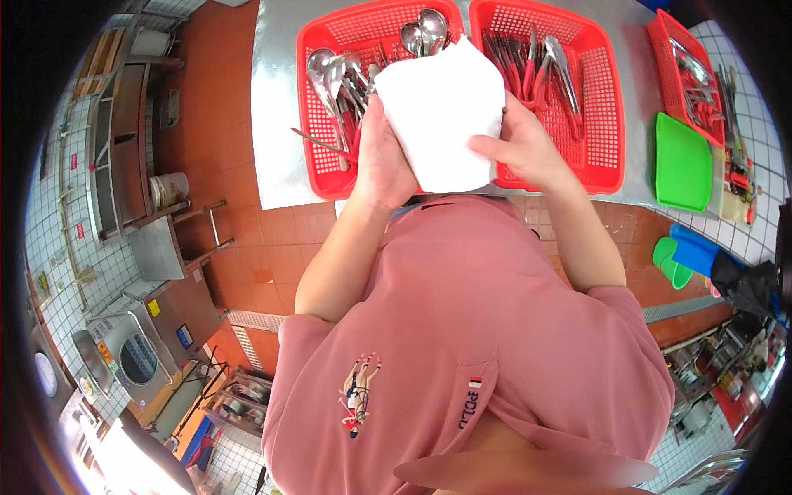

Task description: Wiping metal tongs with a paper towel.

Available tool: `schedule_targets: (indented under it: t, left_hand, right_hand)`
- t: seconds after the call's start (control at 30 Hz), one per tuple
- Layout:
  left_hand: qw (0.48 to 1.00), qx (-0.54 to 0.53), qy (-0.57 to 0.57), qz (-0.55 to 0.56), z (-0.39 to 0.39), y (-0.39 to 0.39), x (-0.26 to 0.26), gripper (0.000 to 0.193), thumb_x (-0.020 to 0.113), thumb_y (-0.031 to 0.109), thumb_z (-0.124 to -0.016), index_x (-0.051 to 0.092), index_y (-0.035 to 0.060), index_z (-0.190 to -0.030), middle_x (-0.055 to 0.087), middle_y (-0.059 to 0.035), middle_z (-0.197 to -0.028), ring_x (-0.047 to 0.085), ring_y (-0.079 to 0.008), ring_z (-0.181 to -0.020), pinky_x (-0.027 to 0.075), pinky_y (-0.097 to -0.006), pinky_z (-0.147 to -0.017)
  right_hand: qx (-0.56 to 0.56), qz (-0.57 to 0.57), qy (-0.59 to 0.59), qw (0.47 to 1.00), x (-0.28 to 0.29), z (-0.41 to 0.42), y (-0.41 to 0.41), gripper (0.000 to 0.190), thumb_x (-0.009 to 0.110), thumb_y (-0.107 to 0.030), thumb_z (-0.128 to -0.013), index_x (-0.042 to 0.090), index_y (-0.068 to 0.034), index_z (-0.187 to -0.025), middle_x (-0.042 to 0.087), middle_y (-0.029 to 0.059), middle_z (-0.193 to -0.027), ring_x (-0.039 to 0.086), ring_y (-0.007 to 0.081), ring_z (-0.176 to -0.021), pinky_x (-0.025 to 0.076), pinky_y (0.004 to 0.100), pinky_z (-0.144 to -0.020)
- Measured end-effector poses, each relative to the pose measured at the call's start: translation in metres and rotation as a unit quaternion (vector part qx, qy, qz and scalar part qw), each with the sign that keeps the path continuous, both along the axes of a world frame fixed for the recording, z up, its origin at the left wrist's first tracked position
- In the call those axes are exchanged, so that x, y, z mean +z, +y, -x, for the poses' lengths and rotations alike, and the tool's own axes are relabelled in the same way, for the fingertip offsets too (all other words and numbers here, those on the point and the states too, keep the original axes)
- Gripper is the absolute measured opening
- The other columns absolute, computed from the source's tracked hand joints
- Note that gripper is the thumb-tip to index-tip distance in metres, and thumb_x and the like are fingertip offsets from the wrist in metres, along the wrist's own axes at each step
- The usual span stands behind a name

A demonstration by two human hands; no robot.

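Both of my hands hold a bright white cloth or paper (442,124) over two red plastic baskets. My left hand (387,158) supports its left edge, the fingers partly hidden behind it. On the right side my right hand (526,145) pinches it, thumb on top and fingers underneath. Below the cloth on the left, the red basket (308,117) contains metal ladles (432,28) and other utensils, one thin red-handled tool (325,145) jutting over its side. Several metal tongs (560,59) with red grips lie in the right-hand red basket (609,124). Glare hides the cloth's surface detail.
The baskets stand on a stainless steel table (275,111). To the right are a green tray (684,164) and another red basket (671,68) of utensils. A green bucket (671,263) stands on the tiled floor (247,247); steel shelving (127,167) lines the left wall.
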State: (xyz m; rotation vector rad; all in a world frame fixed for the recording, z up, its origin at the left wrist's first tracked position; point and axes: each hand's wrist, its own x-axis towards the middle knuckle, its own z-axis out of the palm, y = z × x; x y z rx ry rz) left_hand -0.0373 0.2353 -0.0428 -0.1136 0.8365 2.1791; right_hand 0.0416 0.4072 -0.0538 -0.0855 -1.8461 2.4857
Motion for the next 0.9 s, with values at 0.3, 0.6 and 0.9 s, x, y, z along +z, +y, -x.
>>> schedule_targets:
  t: [0.3,0.6,0.9]
  left_hand:
    - [0.986,-0.025,-0.031,-0.164,-0.004,-0.054,-0.014,0.083,0.024,0.068,-0.093,0.039,0.0012,-0.139,0.053,-0.0135,-0.133,0.051,-0.0278,-0.124,0.043,-0.0439,-0.101]
    - [0.993,-0.050,-0.099,0.032,0.021,-0.093,-0.016,0.038,0.051,0.003,-0.091,0.046,-0.0022,-0.128,0.060,-0.0139,-0.119,0.060,-0.0270,-0.110,0.050,-0.0428,-0.095]
    - [0.997,0.079,-0.020,0.014,0.053,-0.137,-0.033,0.051,0.051,0.004,-0.090,0.034,-0.0004,-0.138,0.044,-0.0173,-0.134,0.046,-0.0317,-0.125,0.043,-0.0507,-0.103]
  right_hand:
    - [-0.016,0.294,-0.082,0.952,0.019,0.018,-0.076,0.032,0.062,-0.014,-0.092,0.056,0.004,-0.118,0.066,0.0111,-0.108,0.066,0.0211,-0.095,0.053,0.0348,-0.081]
    - [-0.131,-0.315,-0.008,0.940,-0.014,0.015,-0.108,0.023,0.065,-0.015,-0.086,0.065,-0.004,-0.106,0.067,0.0176,-0.087,0.066,0.0345,-0.078,0.051,0.0397,-0.068]
    - [-0.245,-0.300,-0.047,0.921,-0.046,0.008,-0.063,0.025,0.061,-0.012,-0.086,0.063,0.003,-0.106,0.070,0.0152,-0.093,0.069,0.0240,-0.083,0.052,0.0356,-0.076]
